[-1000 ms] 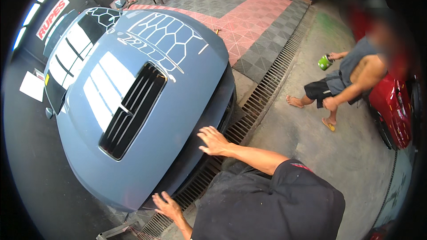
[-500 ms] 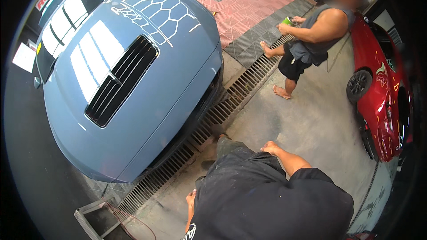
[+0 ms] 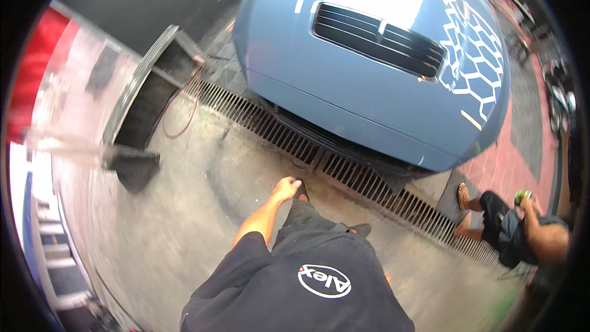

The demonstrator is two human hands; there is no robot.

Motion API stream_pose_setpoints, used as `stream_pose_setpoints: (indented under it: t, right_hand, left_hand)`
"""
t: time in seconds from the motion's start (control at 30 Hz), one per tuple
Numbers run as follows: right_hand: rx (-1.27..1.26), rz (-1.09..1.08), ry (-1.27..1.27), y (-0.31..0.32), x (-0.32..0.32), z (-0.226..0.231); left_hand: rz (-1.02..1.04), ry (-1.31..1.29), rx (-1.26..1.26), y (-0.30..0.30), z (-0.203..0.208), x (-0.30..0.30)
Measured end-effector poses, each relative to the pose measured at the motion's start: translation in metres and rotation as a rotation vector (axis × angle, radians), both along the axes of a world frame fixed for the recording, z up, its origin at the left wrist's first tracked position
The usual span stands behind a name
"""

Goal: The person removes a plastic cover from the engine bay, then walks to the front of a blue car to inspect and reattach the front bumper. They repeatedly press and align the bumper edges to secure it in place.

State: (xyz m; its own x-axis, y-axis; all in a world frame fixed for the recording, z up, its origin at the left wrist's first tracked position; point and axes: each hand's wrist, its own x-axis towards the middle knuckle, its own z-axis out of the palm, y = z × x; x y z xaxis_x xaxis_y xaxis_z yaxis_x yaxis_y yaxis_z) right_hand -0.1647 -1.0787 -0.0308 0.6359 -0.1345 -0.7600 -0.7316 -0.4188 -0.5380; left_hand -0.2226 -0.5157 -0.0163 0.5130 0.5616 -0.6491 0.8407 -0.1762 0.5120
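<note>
My left hand (image 3: 287, 189) hangs in front of my dark trousers, over the concrete floor. Its fingers are curled closed, and no object shows in them. The hand touches nothing and is nearest to the floor drain grate (image 3: 261, 122). Of my right arm only a sliver of skin shows beside my black shirt (image 3: 276, 295); the right hand itself is hidden. Ahead stands a grey-blue car (image 3: 319, 95) with a black hood vent (image 3: 375, 35). White honeycomb-like lines (image 3: 476, 64) mark the right side of its hood.
A co-worker (image 3: 522, 227) stands at the right by the grate, holding a green object (image 3: 522, 195). A grey metal-framed stand (image 3: 138, 80) is on the left, with a reddish hose (image 3: 178, 129) beside it. White shelving (image 3: 58, 252) stands at the lower left.
My view has swung left, so the car and co-worker sit farther right and the red car is gone from sight. My left arm has come forward; my right arm has dropped behind my body.
</note>
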Motion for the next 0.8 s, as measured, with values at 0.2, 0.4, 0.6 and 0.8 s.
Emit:
stream_pose_setpoints:
  t: [0.2, 0.4, 0.6, 0.8]
  right_hand:
    - [-0.094, 0.003, 0.088, -0.095, 0.082, -0.003]
    - [-0.152, 0.042, -0.049, -0.091, 0.187, 0.011]
    - [-0.155, 0.341, -0.037, 0.034, 0.165, 0.035]
    - [-0.108, 0.247, 0.377, 0.116, 0.027, 0.083]
  left_hand:
    - [-0.059, -0.324, -0.010, -0.054, 0.038, 0.069]
    - [0.175, -0.423, 0.231, 0.038, 0.017, 0.088]
    - [0.198, -0.457, 0.412, 0.177, 0.023, 0.110]
    - [-0.014, -0.350, 0.131, 0.226, 0.056, 0.101]
